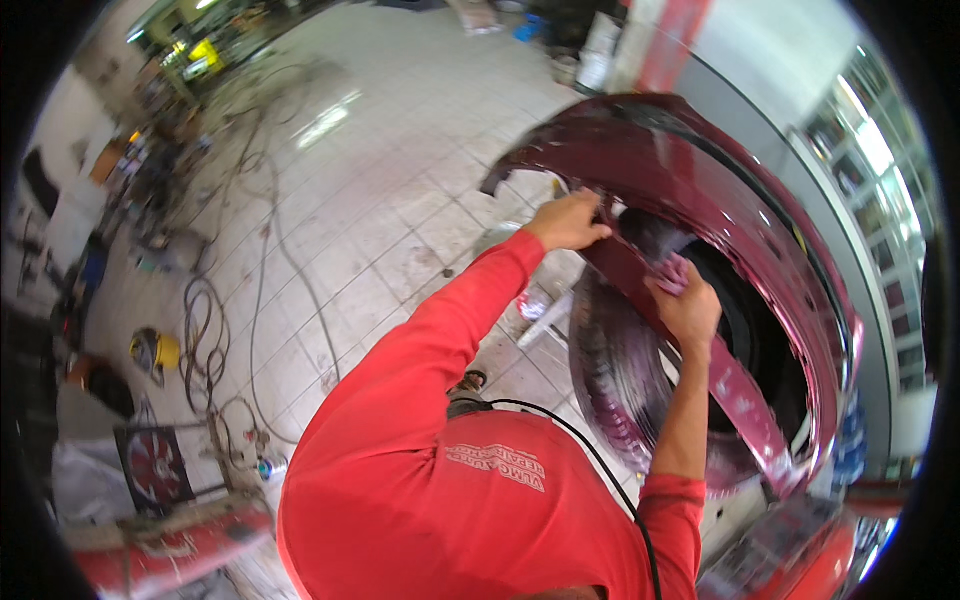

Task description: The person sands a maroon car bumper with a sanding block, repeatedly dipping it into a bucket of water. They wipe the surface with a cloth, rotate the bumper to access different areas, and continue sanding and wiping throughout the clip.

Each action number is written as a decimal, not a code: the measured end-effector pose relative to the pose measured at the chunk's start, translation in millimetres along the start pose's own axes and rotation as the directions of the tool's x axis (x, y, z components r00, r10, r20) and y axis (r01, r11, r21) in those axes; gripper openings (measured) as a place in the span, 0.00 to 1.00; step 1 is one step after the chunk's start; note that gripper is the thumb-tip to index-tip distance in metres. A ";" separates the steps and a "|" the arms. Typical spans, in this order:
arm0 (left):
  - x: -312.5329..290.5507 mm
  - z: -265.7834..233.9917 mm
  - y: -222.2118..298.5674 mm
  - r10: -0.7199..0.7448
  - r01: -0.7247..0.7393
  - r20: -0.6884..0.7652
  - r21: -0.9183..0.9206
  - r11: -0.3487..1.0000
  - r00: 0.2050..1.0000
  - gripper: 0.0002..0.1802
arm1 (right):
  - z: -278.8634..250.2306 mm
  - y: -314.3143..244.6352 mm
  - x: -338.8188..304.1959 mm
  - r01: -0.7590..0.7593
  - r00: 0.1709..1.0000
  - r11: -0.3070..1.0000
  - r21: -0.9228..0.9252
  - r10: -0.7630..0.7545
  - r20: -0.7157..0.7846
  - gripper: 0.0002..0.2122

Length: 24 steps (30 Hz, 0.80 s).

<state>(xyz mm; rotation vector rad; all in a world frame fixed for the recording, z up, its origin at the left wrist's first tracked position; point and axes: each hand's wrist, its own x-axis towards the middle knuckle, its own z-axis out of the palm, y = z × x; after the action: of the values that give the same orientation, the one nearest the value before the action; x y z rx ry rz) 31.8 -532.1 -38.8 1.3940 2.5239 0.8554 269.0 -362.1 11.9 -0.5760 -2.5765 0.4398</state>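
A maroon car bumper [600, 140] stands at the right, propped on stacked tyres [612, 370]. My left hand [568, 221] grips the bumper's inner edge near its far left end, with the fingers curled over it. A crumpled pink cloth [673, 272] is bunched in my right hand [690, 308], pressed against the narrow lower strip of the bumper. Pale, dusty smears cover part of this strip toward its near end. The fingertips of my right hand are partly hidden by the cloth.
Loose hoses [272, 215] snake over the tiled floor [385, 190] at the left. A yellow-and-black container [155, 350] and a radiator fan [155, 465] are farther left. A grey wall panel [745, 110] rises behind the bumper. A black cable [590, 450] crosses my red shirt.
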 end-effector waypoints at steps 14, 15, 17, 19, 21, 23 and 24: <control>-31.7 94.0 7.6 0.040 -0.084 -0.600 -0.045 0.995 0.799 0.39 | -4.0 -9.1 1.2 0.016 0.998 1.000 -0.026 -0.017 -0.055 0.21; -20.2 76.6 8.9 -0.023 -0.036 -0.513 -0.105 0.994 0.858 0.42 | -3.2 -5.8 -0.4 0.019 0.998 0.999 -0.028 -0.020 -0.056 0.21; 0.7 55.7 -3.4 -0.160 0.081 -0.388 -0.212 0.974 0.908 0.50 | -1.4 -7.7 -3.4 0.018 0.999 0.999 -0.034 -0.019 -0.030 0.21; -8.3 65.0 3.6 -0.128 0.079 -0.413 -0.134 0.988 0.902 0.52 | 1.4 -4.9 -3.2 0.032 0.999 0.999 -0.013 -0.032 -0.034 0.21; -32.4 84.9 26.4 -0.014 -0.033 -0.458 -0.094 0.995 0.889 0.55 | 0.9 3.2 -4.6 0.028 0.996 0.999 -0.022 -0.030 -0.081 0.21; -52.9 98.7 35.4 0.001 -0.055 -0.425 -0.115 0.992 0.905 0.55 | -4.2 2.5 -5.0 0.026 0.997 1.000 0.002 -0.025 -0.074 0.20; -54.7 100.3 30.1 -0.013 -0.046 -0.399 -0.136 0.990 0.917 0.54 | -6.4 -3.5 -5.3 0.029 0.998 0.999 -0.014 -0.030 -0.058 0.20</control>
<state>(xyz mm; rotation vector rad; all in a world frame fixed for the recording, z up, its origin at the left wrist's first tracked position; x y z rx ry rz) 122.3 -522.7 -114.1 1.3068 2.6628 1.4244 275.3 -366.2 16.8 -0.5466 -2.5311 0.3912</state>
